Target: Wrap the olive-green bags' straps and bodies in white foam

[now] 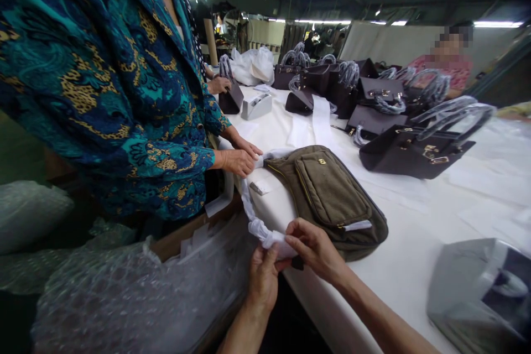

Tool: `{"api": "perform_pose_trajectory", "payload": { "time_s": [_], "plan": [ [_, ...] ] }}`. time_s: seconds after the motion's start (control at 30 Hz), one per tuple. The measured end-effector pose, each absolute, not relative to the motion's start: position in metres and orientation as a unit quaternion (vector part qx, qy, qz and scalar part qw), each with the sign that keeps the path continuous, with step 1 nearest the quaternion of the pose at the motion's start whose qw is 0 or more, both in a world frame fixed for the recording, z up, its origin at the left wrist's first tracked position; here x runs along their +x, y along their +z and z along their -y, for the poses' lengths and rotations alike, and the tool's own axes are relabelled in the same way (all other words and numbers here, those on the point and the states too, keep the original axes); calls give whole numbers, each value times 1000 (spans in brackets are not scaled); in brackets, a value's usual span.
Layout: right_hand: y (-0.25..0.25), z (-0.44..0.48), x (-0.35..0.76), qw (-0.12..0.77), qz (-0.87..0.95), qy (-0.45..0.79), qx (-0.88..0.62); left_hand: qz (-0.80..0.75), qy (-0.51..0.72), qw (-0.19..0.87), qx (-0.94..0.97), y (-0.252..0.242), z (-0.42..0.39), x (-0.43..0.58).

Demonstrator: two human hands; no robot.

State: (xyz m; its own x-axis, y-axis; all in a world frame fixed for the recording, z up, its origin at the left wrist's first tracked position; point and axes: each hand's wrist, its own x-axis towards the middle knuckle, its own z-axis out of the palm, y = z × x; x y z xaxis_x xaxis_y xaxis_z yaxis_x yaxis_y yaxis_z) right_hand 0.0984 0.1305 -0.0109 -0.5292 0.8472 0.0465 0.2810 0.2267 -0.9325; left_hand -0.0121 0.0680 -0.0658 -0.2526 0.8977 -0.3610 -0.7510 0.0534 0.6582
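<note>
If the olive bag [339,199] is taken as the centre of a clock face, with twelve toward the top of the view, both of the person's hands are on its white-wrapped strap [248,203] between seven and eight o'clock, at the edge of the white table [409,207] on which the bag lies flat, front side up. The left hand [264,279] is curled around the strap from below, its thumb pressed on top; the right hand [310,244] is nearly closed in a pinch, thumb and fingertips gripping the wrapping [277,244] beside the bag's lower corner. At about ten o'clock, a co-worker's hands [240,161] touch the same strap where it nears the bag's upper corner. The strap bends in an easy loop and should feel light and limp, while its thin, creased wrapping looks apt to slide or tear if tugged; a thumb-over-finger hold on the bundled part, rather than on a loose edge, would probably suit it best. The bag seems to be soft-sided cloth of modest weight, likely to sag if lifted by one corner, so it would be better steadied flat or held at its piped rim, clear of the gold-coloured emblem [322,161], which might scratch. A dark handbag [418,146] stands at two o'clock, a grey boxy device [464,282] at four, and clear plastic packing [124,293] at eight.
</note>
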Motion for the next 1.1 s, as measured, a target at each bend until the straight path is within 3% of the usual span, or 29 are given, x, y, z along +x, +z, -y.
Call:
{"api": "perform_pose_trajectory", "payload": {
  "time_s": [0.23, 0.53, 0.7, 0.83, 0.97, 1.1],
  "plan": [
    [-9, -146, 100, 184, 726, 560, -355, -395, 687, 601, 106, -65, -69, -14],
    [-13, -166, 94, 232, 616, 685, -312, -434, 661, 587, 171, -64, -70, -18],
    [-29, -165, 90, 244, 591, 695, -329, -463, 646, 570, 208, -64, -71, -26],
    [-34, -160, 87, 290, 621, 641, -346, -451, 645, 584, 200, -64, -71, -33],
    [-35, -153, 83, 349, 721, 470, -371, -453, 652, 579, 184, -68, -71, -36],
    [-30, -146, 81, 312, 786, 398, -355, -441, 657, 582, 187, -70, -72, -38]
  ]
}}
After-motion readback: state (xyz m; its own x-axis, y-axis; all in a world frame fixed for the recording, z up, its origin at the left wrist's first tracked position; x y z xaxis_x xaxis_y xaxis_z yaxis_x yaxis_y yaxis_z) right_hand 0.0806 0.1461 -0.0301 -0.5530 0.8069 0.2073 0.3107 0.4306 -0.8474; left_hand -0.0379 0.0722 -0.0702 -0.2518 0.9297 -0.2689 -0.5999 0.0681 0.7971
